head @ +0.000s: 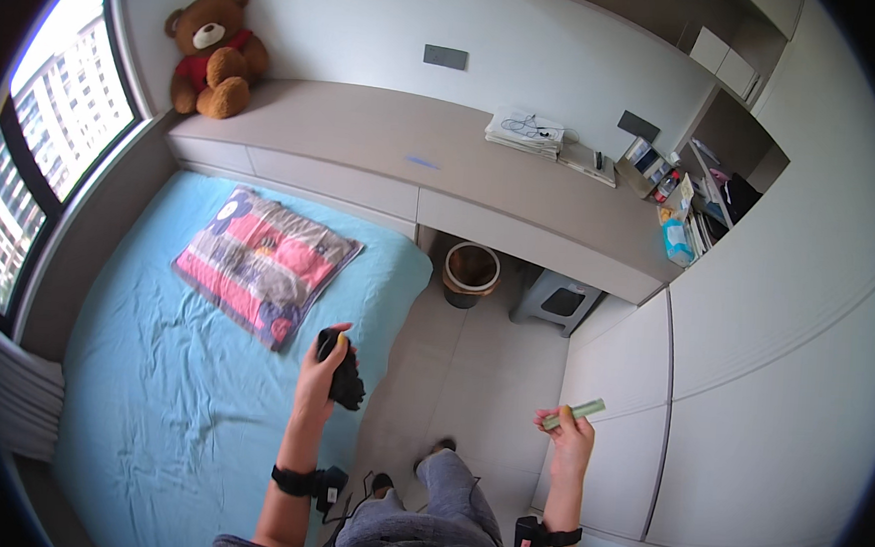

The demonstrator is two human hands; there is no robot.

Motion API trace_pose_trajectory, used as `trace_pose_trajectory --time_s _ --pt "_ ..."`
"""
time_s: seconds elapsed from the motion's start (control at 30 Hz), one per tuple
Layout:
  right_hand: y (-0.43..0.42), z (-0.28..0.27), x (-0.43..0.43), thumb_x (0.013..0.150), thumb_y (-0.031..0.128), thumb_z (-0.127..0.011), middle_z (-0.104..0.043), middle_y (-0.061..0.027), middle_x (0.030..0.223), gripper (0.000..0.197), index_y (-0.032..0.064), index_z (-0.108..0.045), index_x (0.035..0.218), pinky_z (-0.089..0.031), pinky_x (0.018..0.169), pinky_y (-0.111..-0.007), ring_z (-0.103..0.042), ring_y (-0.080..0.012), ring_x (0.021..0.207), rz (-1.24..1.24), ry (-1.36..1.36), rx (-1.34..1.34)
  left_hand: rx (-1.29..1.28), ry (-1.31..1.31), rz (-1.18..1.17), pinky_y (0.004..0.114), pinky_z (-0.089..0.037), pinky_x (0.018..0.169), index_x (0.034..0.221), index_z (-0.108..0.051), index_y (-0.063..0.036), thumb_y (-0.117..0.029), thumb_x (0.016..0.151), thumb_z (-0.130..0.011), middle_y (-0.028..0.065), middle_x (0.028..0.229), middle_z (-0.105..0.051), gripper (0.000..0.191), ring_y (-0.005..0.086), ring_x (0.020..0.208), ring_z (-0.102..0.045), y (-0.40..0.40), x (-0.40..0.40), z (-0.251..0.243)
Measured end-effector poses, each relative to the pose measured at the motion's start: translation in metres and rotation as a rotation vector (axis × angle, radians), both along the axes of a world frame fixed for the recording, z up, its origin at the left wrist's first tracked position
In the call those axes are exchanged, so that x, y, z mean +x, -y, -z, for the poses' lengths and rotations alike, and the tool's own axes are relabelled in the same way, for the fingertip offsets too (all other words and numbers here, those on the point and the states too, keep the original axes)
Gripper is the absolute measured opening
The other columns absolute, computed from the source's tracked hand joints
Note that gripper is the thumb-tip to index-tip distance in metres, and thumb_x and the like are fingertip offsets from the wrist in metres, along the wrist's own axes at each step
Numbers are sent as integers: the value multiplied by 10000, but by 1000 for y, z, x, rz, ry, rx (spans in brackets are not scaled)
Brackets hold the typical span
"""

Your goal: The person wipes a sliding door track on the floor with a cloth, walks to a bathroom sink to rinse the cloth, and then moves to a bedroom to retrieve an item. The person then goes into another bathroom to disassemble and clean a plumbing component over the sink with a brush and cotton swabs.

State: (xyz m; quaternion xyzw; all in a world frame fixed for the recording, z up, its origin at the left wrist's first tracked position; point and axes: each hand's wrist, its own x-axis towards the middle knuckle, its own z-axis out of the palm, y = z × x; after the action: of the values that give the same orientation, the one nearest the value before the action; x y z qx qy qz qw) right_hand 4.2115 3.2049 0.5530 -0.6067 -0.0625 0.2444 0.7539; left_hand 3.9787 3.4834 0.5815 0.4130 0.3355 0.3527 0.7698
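Observation:
My left hand [321, 375] grips a bundled black item [346, 377], perhaps cloth; its exact kind is unclear. This hand is over the edge of a bed with a light blue sheet [204, 410]. Between the thumb and fingers of my right hand [570, 436] is a slim, pale green flat object [583, 412], too blurred to name more exactly. That hand is held above the tiled floor, beside the white cabinet doors. The two hands are wide apart, and each forearm wears a black strap with a small device.
A patterned pillow [265, 263] lies on the bed. Under the long desk [341, 125] stand a trash bin [471, 272] and a grey plastic stool [556, 299]. The desktop bears a teddy bear [214, 57], stacked papers [525, 132] and a tissue pack [677, 241]. White cabinet doors [757, 458] rise at right.

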Motion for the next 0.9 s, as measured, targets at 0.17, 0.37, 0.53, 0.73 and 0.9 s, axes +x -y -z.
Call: trace_pose_trajectory --time_s 0.17,0.37,0.53,0.73,0.9 --pt "-37 19 80 921 178 -546 -659 -178 801 219 -25 -585 847 -514 653 -326 -642 -238 677 172 -72 -20 16 -117 77 257 -432 525 809 -530 -56 -365 834 -676 23 712 -536 342 116 615 -546 -109 147 -6" --pt "-128 19 185 921 156 -547 -638 -141 787 207 -33 -578 841 -522 640 -331 -641 -235 683 273 -117 71 446 -481 66 249 -400 417 627 -517 -37 -334 833 -667 1 527 -489 391 95 449 -506 -248 293 23" --pt "-188 -2 253 917 132 -546 -635 -138 781 190 -45 -574 853 -538 633 -336 -647 -242 685 254 -66 43 833 -822 92 308 -471 518 912 -707 -134 -217 793 -633 65 610 -626 163 166 518 -613 -336 380 52" --pt "-238 -17 280 925 159 -533 -640 -155 769 218 -46 -576 866 -508 631 -318 -639 -230 671 293 -24 -67 1046 -1030 157 350 -505 602 904 -696 -134 -353 777 -669 100 713 -644 254 254 676 -638 -435 453 78" --pt "-247 -20 291 906 122 -544 -644 -155 761 201 -66 -593 854 -528 624 -311 -653 -230 676 549 5 -141 1330 -1337 475 398 -529 681 1177 -548 -256 -289 760 -697 122 1050 -566 445 326 877 -635 -481 487 93"
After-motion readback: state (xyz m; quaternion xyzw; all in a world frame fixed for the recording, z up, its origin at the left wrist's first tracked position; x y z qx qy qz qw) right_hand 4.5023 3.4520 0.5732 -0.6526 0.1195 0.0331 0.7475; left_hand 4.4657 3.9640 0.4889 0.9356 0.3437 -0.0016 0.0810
